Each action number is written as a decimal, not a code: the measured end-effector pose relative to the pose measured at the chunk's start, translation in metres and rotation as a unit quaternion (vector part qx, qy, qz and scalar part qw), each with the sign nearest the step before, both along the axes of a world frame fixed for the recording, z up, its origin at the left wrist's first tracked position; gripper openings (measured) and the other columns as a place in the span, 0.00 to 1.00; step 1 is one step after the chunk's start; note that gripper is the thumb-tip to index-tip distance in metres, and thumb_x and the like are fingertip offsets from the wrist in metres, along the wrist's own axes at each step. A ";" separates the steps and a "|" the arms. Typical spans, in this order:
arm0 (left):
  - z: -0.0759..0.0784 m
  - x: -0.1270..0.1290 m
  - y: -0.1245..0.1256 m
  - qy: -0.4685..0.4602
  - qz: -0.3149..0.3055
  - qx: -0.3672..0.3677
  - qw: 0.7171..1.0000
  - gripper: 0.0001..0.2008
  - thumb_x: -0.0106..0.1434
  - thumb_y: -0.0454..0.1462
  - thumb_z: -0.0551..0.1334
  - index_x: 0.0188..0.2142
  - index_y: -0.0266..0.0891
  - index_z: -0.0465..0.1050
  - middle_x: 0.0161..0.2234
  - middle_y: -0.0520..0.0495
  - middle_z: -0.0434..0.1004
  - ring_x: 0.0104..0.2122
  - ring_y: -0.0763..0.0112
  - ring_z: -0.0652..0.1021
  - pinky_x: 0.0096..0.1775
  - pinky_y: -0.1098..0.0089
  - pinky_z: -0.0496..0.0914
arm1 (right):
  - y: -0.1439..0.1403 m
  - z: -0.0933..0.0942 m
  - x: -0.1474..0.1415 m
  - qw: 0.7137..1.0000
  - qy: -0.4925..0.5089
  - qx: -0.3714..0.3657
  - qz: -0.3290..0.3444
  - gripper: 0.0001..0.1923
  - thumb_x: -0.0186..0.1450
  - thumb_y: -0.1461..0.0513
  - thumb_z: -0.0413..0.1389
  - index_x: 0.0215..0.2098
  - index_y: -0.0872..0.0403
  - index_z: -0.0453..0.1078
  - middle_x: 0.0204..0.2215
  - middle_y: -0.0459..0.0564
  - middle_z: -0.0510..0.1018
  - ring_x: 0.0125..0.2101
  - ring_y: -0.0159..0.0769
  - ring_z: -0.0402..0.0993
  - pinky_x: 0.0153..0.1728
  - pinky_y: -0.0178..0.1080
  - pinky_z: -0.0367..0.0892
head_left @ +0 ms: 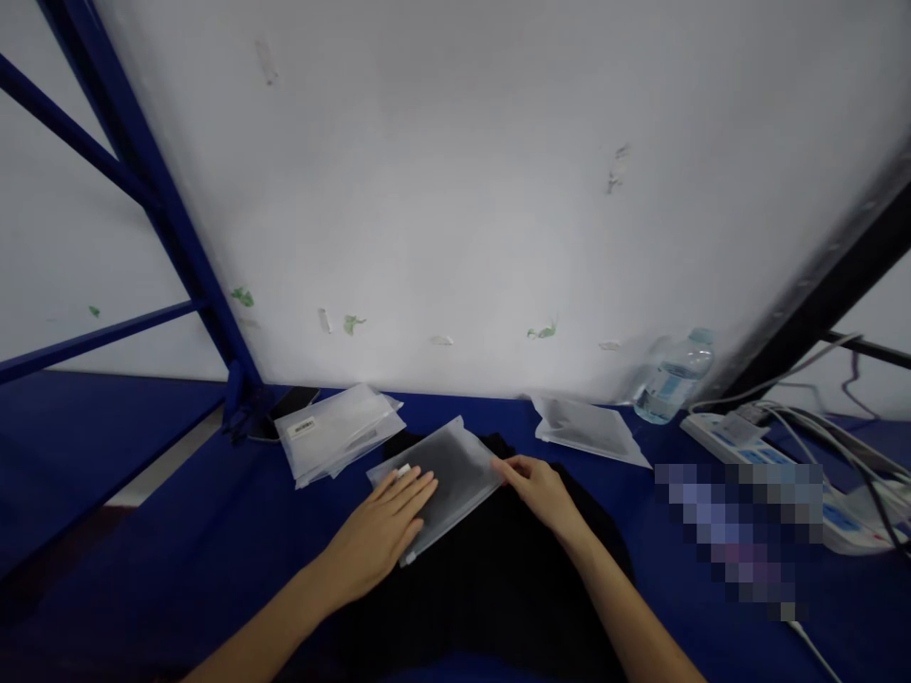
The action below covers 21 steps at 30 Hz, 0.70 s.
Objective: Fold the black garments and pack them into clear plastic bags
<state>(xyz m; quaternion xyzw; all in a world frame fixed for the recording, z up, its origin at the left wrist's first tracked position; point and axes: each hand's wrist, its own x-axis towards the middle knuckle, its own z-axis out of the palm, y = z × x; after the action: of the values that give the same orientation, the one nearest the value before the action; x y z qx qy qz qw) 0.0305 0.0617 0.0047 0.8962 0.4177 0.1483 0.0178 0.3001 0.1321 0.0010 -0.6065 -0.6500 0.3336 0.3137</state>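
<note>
Hands first: the left hand (pixel 381 531) lies flat, palm down, fingers stretched out and together, pressing on the near-left part of a frosted zip bag (pixel 439 484) that has something dark inside. So that grip is wide open, nothing clasped, just resting on top. The right hand (pixel 541 493) sits at the bag's right edge, fingers curled in, and its fingertips (pixel 507 467) look like they pinch the bag's right corner; can't tell how firm that hold is from this angle.

The bag itself lies tilted, its long side running from near-left to far-right, right between the two hands. It rests on a piece of black cloth (pixel 498 579) spread over the blue worktop (pixel 213 541), and the cloth reaches back toward the person under both forearms.

Other stuff around: a small stack of similar frosted bags (pixel 340 432) with a white label just left of and behind the held one, close but apart from it. Another single flat bag (pixel 587 429) lies to the right, further back. A dark phone (pixel 288 406) peeks out behind the stack, next to the blue rack post (pixel 171 228). A clear water bottle (pixel 673 379) lies against the white wall panel (pixel 462 190), and a white power strip (pixel 740 438) with cables is on the far right.
</note>
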 end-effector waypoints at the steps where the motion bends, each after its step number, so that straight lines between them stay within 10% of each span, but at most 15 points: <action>1: -0.004 -0.001 0.001 -0.003 -0.002 -0.012 1.000 0.26 0.72 0.37 0.47 0.67 0.45 0.44 0.65 0.48 0.56 0.64 0.62 0.57 0.62 0.55 0.54 | 0.005 0.000 -0.003 1.000 -0.006 0.000 -0.001 0.21 0.58 0.44 0.54 0.29 0.52 0.76 0.28 0.50 0.81 0.33 0.42 0.77 0.35 0.37 0.65; 16: -0.032 -0.005 0.003 0.010 0.035 0.012 0.999 0.28 0.71 0.39 0.50 0.67 0.53 0.41 0.68 0.50 0.45 0.65 0.53 0.53 0.59 0.46 0.57 | 0.034 -0.011 -0.029 0.999 0.002 0.007 0.042 0.07 0.51 0.58 0.64 0.20 0.53 0.75 0.16 0.41 0.74 0.22 0.31 0.70 0.24 0.31 0.57; 21: -0.051 -0.009 0.002 -0.006 0.101 0.036 0.994 0.35 0.69 0.46 0.53 0.68 0.48 0.35 0.68 0.45 0.42 0.65 0.50 0.52 0.58 0.46 0.60 | 0.037 -0.004 0.014 0.992 0.069 0.106 -0.028 0.18 0.58 0.48 0.56 0.31 0.54 0.75 0.30 0.47 0.80 0.32 0.37 0.74 0.33 0.33 0.65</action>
<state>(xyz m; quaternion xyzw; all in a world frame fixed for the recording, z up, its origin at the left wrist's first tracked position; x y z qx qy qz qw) 0.0214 0.0642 -0.0460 0.8484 0.5007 0.1697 -0.0273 0.3142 0.1692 -0.0025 -0.5631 -0.6414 0.2951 0.4294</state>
